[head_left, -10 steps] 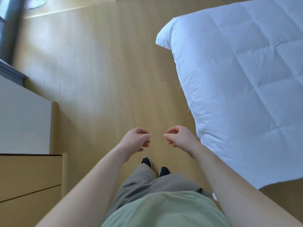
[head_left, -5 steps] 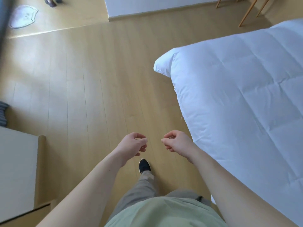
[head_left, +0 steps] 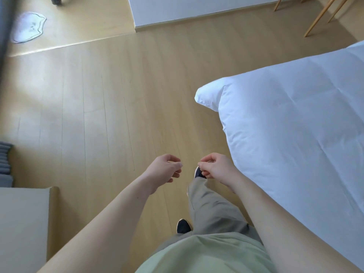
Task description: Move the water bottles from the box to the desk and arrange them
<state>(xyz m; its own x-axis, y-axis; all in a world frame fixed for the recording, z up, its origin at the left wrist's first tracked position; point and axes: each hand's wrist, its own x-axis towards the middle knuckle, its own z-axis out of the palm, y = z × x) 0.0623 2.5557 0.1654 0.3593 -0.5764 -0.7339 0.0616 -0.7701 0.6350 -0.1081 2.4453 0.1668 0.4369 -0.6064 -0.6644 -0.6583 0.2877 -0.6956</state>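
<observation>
Overhead, the head view looks down on a person walking over a pale wooden plank floor (head_left: 110, 115), with both bare forearms raised ahead of the body. Taking the white quilted bed (head_left: 295, 125) as the landmark: it fills the right side of the frame, its rounded near corner jutting out over the floor, and the right hand (head_left: 215, 167) hangs just beside its lower edge, fingers loosely curled inward with nothing between them. The left hand (head_left: 164, 168) is a little farther from the bed, close to the right one but not touching it, likewise loosely curled and holding nothing. Below the hands, on the side away from the bed, a khaki trouser leg (head_left: 208, 209) steps forward with a dark shoe (head_left: 198, 173) partly hidden behind the right hand, and a second dark shoe (head_left: 183, 226) sits nearer the body above a light green shirt (head_left: 201, 255). Far across the floor from the bed, at the lower left edge, a pale flat-topped piece of furniture with a light wooden side panel (head_left: 23, 223) cuts into the frame, and above it a grey ribbed object (head_left: 5, 156) shows only in part. Beyond the bed's corner, at the top, stands a white wall section with a skirting board (head_left: 187, 10), slanted light wooden legs (head_left: 323, 14) to its right, and a white shield-shaped mat (head_left: 28, 27) far to the top left. No water bottle, box or desk can be identified in this view, so where the bottles are cannot be told.
</observation>
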